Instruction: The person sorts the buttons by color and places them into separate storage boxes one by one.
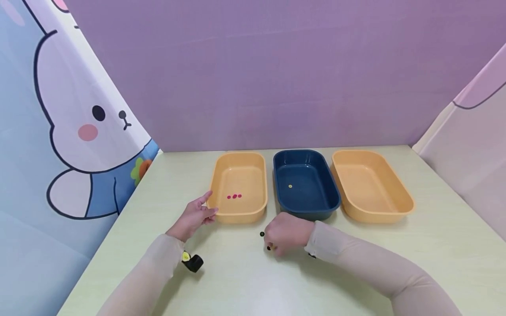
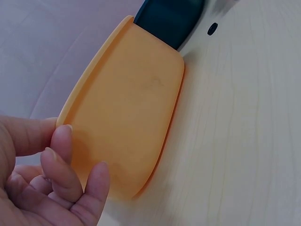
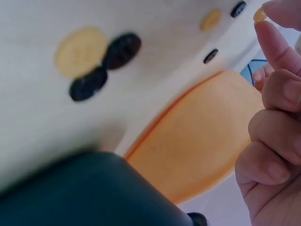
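My left hand (image 1: 194,215) grips the near-left rim of an orange-yellow tray (image 1: 242,217), fingers bent at its edge. Several small dark pink buttons (image 1: 235,196) lie inside that tray. Over the table, in front of the dark blue tray (image 1: 309,215), is my right hand (image 1: 287,232). The right wrist view shows its thumb and index finger pinching a small yellow button (image 3: 260,14). Below on the table lie a yellow button (image 3: 81,52) touching black buttons (image 3: 88,84), another yellow button (image 3: 210,20) and more black buttons (image 3: 210,56). The hand hides most of these from the head view.
One yellow button (image 1: 290,186) lies in the blue tray. A second orange-yellow tray (image 1: 377,216) stands to its right. All three trays line the back of the pale table (image 1: 237,272), before a purple cloth wall (image 1: 276,79).
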